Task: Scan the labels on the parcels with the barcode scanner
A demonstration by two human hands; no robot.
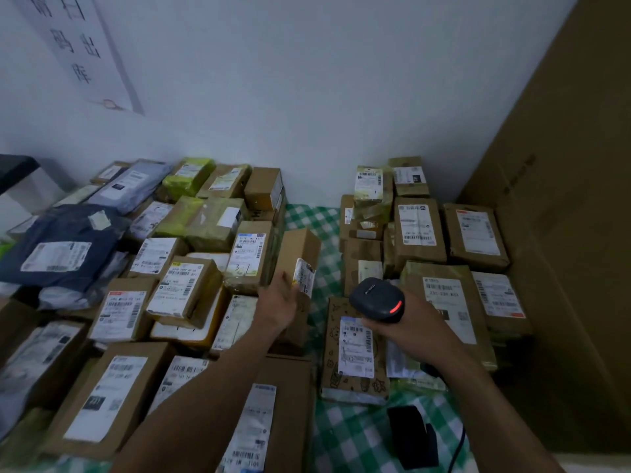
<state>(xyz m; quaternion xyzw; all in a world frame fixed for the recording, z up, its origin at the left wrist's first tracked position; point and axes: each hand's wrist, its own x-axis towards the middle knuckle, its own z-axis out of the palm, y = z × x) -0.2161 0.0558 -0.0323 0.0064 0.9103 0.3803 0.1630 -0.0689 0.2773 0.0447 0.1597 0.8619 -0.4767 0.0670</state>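
Now tilted parcel (298, 250) in left hand (280, 302) grip; scanner (377, 297) in right hand (413, 324).

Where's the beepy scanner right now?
The barcode scanner is in the right hand, right of centre in the head view, over the cartoon-printed parcel, near the small box in the left hand.

I am in a parcel room, because lots of brown boxes (146, 380) and soft mail bags (68, 227) with white labels (355, 349) lie packed close on a green checked cloth (355, 435), and a paper sign (75, 46) hangs on the white wall (307, 80).
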